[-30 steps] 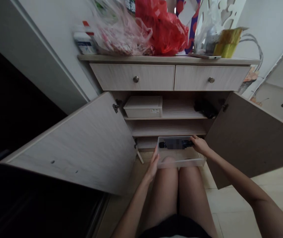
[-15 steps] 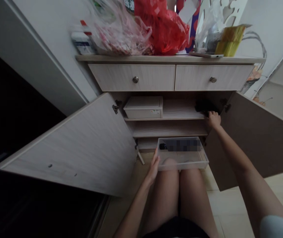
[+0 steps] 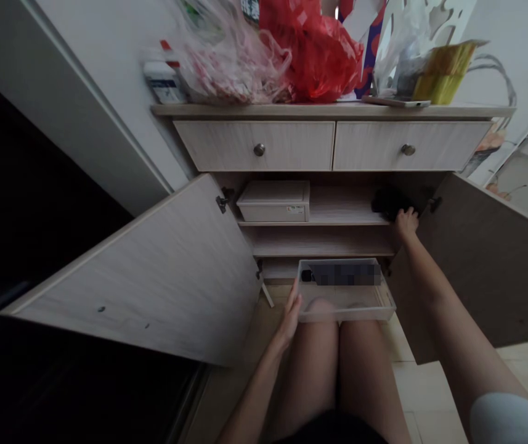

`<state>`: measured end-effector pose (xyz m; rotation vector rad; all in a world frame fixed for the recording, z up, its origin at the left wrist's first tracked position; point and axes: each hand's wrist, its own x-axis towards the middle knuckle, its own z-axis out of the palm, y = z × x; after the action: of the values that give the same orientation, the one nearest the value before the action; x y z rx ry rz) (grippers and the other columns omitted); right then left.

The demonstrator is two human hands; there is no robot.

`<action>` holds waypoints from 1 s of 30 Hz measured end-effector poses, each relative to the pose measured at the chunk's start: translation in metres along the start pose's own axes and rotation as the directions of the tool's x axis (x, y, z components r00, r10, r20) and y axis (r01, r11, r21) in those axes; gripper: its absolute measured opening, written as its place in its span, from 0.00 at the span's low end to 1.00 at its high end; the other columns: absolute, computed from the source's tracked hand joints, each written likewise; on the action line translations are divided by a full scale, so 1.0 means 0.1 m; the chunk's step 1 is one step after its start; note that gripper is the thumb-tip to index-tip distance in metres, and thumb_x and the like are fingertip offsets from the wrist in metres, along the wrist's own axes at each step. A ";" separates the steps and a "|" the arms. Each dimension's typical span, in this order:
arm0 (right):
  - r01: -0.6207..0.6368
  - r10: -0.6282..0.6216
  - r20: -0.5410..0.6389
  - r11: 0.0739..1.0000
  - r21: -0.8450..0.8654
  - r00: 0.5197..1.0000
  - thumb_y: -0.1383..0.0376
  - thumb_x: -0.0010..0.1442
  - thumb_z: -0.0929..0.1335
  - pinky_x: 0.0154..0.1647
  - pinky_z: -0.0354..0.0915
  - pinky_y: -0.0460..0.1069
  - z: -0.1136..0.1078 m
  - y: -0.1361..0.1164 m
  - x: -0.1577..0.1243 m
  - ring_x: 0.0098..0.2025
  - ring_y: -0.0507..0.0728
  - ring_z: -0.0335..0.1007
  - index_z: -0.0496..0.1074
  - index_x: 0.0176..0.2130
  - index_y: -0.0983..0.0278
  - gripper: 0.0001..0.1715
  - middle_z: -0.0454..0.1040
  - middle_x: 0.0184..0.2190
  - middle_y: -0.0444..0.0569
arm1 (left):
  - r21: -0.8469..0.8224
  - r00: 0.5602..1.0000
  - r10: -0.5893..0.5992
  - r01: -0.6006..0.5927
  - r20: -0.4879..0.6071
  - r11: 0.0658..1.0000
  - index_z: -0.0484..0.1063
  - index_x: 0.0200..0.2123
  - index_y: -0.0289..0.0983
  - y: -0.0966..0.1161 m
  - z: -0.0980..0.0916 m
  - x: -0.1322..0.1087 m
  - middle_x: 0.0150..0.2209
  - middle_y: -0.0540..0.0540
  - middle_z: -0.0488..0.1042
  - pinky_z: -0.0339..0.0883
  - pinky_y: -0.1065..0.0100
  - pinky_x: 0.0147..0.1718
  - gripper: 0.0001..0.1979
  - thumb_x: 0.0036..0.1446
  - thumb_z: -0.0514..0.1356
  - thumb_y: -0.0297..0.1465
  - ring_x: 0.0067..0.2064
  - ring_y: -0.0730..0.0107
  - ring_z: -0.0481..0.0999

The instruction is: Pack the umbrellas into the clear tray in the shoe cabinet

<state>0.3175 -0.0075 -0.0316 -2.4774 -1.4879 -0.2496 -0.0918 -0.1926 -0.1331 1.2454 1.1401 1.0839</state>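
Observation:
A clear plastic box (image 3: 369,313) rests across my knees, and my left hand (image 3: 290,316) grips its left side. Inside, along the far wall, lies a long dark item (image 3: 307,275), mostly covered by a blurred patch. My right hand (image 3: 406,222) reaches to the right end of the upper shelf (image 3: 340,203). Its fingers are curled on the near edge of a soft-looking black object (image 3: 386,202), whose kind is too dark to make out. To its left on that shelf sits a white lidded box (image 3: 273,200) with a small label.
Both cabinet doors, left (image 3: 153,271) and right (image 3: 485,277), stand swung outward beside my arms. Above are two closed drawers (image 3: 254,145) with round knobs. The cabinet top carries a red plastic bag (image 3: 319,55), a pinkish bag (image 3: 231,68), a white bottle (image 3: 164,83) and a yellow package (image 3: 443,74).
The view has shifted slightly, so everything sits a little further right. My left hand stays on the clear box, and my right hand remains at the black object, which has changed shape slightly.

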 end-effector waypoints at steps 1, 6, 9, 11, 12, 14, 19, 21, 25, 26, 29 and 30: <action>-0.028 0.027 0.026 0.999 0.046 0.999 0.67 0.60 0.67 0.49 0.66 0.58 -0.01 0.01 -0.01 0.54 0.69 0.67 0.67 0.56 0.73 0.25 0.67 0.53 0.70 | -0.002 1.000 -0.003 0.003 0.003 1.000 0.51 0.70 0.41 -0.01 0.00 0.00 0.72 0.45 0.43 0.41 0.55 0.69 0.46 0.56 0.53 0.59 0.72 0.54 0.41; -0.239 0.228 0.081 0.852 0.466 0.970 0.68 0.56 0.70 0.53 0.67 0.59 -0.04 0.04 -0.12 0.52 0.66 0.70 0.70 0.52 0.68 0.23 0.74 0.45 0.60 | -0.022 1.000 0.001 -0.001 -0.007 1.000 0.52 0.69 0.43 -0.03 0.00 0.00 0.72 0.47 0.43 0.42 0.55 0.69 0.44 0.56 0.53 0.59 0.72 0.55 0.40; -0.366 0.335 0.220 0.475 0.801 0.916 0.67 0.57 0.69 0.46 0.72 0.53 -0.06 0.02 -0.23 0.46 0.59 0.72 0.71 0.45 0.65 0.15 0.74 0.38 0.53 | -0.021 1.000 -0.002 0.002 -0.003 1.000 0.53 0.69 0.43 -0.02 0.01 0.00 0.72 0.46 0.42 0.42 0.54 0.69 0.45 0.55 0.54 0.59 0.72 0.55 0.41; -0.399 0.283 0.317 0.306 0.864 0.905 0.63 0.57 0.69 0.37 0.74 0.49 -0.07 0.04 -0.37 0.38 0.56 0.73 0.70 0.41 0.64 0.10 0.73 0.33 0.49 | -0.015 1.000 0.001 -0.001 0.000 1.000 0.54 0.69 0.44 -0.02 0.01 0.00 0.72 0.47 0.43 0.41 0.55 0.69 0.44 0.55 0.54 0.59 0.72 0.55 0.41; -0.404 0.251 0.339 0.285 0.869 0.907 0.62 0.57 0.70 0.33 0.74 0.48 -0.07 0.06 -0.45 0.35 0.55 0.73 0.70 0.39 0.63 0.10 0.73 0.31 0.48 | -0.013 1.000 0.004 -0.004 -0.001 1.000 0.54 0.69 0.44 -0.02 0.01 0.00 0.72 0.47 0.44 0.40 0.55 0.69 0.44 0.55 0.53 0.59 0.72 0.55 0.41; -0.406 0.166 0.374 0.253 0.878 0.912 0.59 0.55 0.72 0.28 0.73 0.47 -0.07 0.15 -0.66 0.29 0.53 0.71 0.70 0.35 0.63 0.11 0.73 0.27 0.46 | -0.014 1.000 0.006 -0.006 -0.009 1.000 0.54 0.69 0.44 -0.01 0.01 0.01 0.72 0.47 0.44 0.40 0.55 0.69 0.43 0.55 0.54 0.59 0.72 0.56 0.41; -0.447 -0.253 0.470 0.146 0.883 0.846 0.57 0.46 0.77 0.20 0.67 0.43 -0.13 0.43 -1.22 0.23 0.51 0.68 0.73 0.39 0.62 0.22 0.74 0.26 0.44 | -0.023 1.000 -0.009 0.009 -0.018 1.000 0.56 0.68 0.44 -0.01 0.02 0.03 0.71 0.46 0.46 0.42 0.54 0.69 0.44 0.54 0.55 0.59 0.72 0.55 0.40; -0.437 -0.347 0.476 0.187 0.879 0.808 0.57 0.42 0.78 0.20 0.66 0.43 -0.21 0.48 -1.37 0.24 0.50 0.69 0.74 0.41 0.62 0.27 0.75 0.28 0.45 | -0.024 1.000 -0.011 0.010 -0.012 1.000 0.56 0.68 0.43 0.00 0.03 0.03 0.71 0.46 0.46 0.41 0.55 0.69 0.43 0.54 0.54 0.59 0.72 0.55 0.41; -0.364 -0.473 0.477 0.314 0.877 0.741 0.56 0.39 0.79 0.21 0.65 0.42 -0.36 0.41 -1.55 0.26 0.50 0.69 0.76 0.42 0.64 0.31 0.77 0.31 0.46 | -0.002 1.000 -0.001 0.001 -0.014 1.000 0.57 0.68 0.43 0.04 0.03 0.00 0.72 0.47 0.46 0.39 0.56 0.70 0.42 0.55 0.54 0.58 0.72 0.56 0.41; -0.336 -0.496 0.475 0.347 0.876 0.727 0.55 0.39 0.79 0.21 0.64 0.42 -0.38 0.38 -1.57 0.25 0.50 0.69 0.76 0.42 0.65 0.31 0.76 0.31 0.46 | 0.008 1.000 -0.001 0.001 -0.014 1.000 0.57 0.67 0.44 0.06 0.03 -0.01 0.71 0.48 0.46 0.38 0.55 0.70 0.42 0.55 0.54 0.58 0.72 0.57 0.40; -0.245 -0.569 0.460 0.415 0.876 0.682 0.54 0.42 0.78 0.22 0.65 0.43 -0.36 0.29 -1.62 0.25 0.50 0.68 0.76 0.43 0.65 0.30 0.76 0.30 0.45 | 0.018 1.000 -0.007 0.007 -0.008 1.000 0.57 0.67 0.44 0.10 0.04 -0.02 0.71 0.48 0.46 0.38 0.55 0.70 0.42 0.55 0.54 0.59 0.73 0.57 0.39; -0.214 -0.601 0.452 0.426 0.879 0.659 0.54 0.43 0.77 0.24 0.66 0.44 -0.34 0.26 -1.63 0.26 0.50 0.68 0.76 0.43 0.65 0.29 0.76 0.30 0.45 | 0.016 1.000 -0.009 0.009 -0.005 1.000 0.57 0.68 0.43 0.11 0.05 -0.03 0.71 0.47 0.46 0.38 0.55 0.70 0.43 0.55 0.53 0.59 0.73 0.57 0.38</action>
<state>0.2636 -0.1662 -0.0455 -1.4173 -1.5302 1.3604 -0.0872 -0.1956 -0.1218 1.2501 1.1589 1.0731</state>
